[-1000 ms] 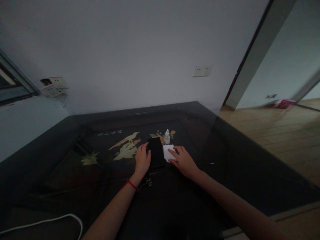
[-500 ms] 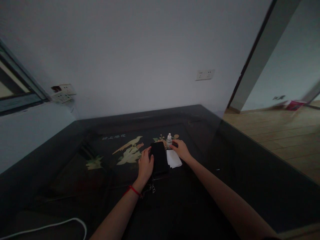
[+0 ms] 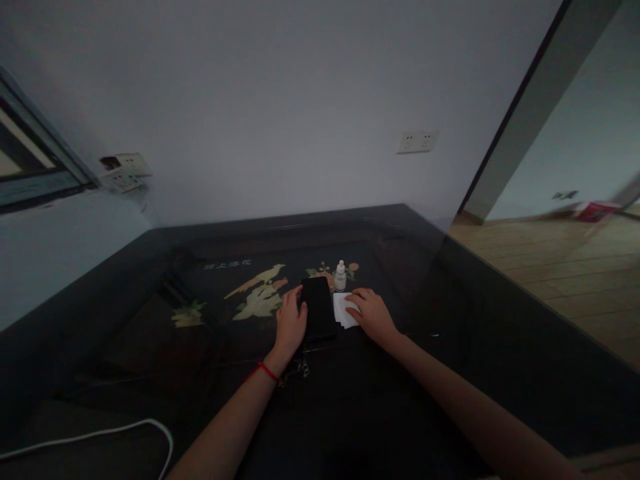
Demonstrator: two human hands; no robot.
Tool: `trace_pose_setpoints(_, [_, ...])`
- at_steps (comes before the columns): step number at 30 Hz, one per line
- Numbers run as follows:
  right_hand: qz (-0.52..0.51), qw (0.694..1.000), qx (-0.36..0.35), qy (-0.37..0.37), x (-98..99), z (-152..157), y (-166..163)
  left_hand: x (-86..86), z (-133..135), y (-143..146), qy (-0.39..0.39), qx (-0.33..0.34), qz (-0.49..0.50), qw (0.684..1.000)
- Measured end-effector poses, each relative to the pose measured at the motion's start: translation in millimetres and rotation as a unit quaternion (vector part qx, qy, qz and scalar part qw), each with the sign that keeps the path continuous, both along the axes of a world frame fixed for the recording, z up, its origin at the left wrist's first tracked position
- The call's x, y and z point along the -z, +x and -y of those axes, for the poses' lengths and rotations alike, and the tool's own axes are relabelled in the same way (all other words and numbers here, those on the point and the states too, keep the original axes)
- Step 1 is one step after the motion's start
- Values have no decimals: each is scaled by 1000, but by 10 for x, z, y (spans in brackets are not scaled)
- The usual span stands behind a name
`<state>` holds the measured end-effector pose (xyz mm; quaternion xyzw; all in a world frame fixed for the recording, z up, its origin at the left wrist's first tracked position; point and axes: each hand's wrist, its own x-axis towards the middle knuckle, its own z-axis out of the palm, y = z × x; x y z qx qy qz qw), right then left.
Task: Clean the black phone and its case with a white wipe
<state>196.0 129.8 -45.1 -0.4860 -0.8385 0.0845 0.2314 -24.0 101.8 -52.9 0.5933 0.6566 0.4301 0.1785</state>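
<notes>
My left hand (image 3: 291,323) lies along the left edge of a flat black rectangular case (image 3: 319,309), fingers stretched out and thumb apart, touching it. A red cord bracelet (image 3: 267,370) is round that wrist. To the right of the case, my right hand (image 3: 373,313) reaches over a small stack of white sheets (image 3: 343,311); its fingers are apart and rest on the sheets' right side. Whether they are paper or cloth I cannot tell. Just behind the sheets a small clear bottle with a white dropper cap (image 3: 341,277) stands upright, apart from both hands.
The glossy dark table (image 3: 390,380) bears a printed bird-and-flower picture (image 3: 260,293). Near my left wrist lies a metal clasp (image 3: 305,368). A white cable (image 3: 100,433) curves across the lower left. Behind the table is a wall with a socket (image 3: 418,141).
My right hand has left the dropper bottle and come back toward me onto the white sheets. The bottle stands by itself. My left hand stays at the black case.
</notes>
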Motion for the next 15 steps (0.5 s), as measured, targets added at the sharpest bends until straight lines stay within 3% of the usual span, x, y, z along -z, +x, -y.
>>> trace_pose_setpoints(8, [-109, 994, 26, -9, 4, -71, 82, -5, -50, -75, 36, -3, 116, 993])
trace_pose_setpoints(15, [-262, 955, 118, -69, 27, -268, 491, -109, -164, -540, 67, -99, 293, 949])
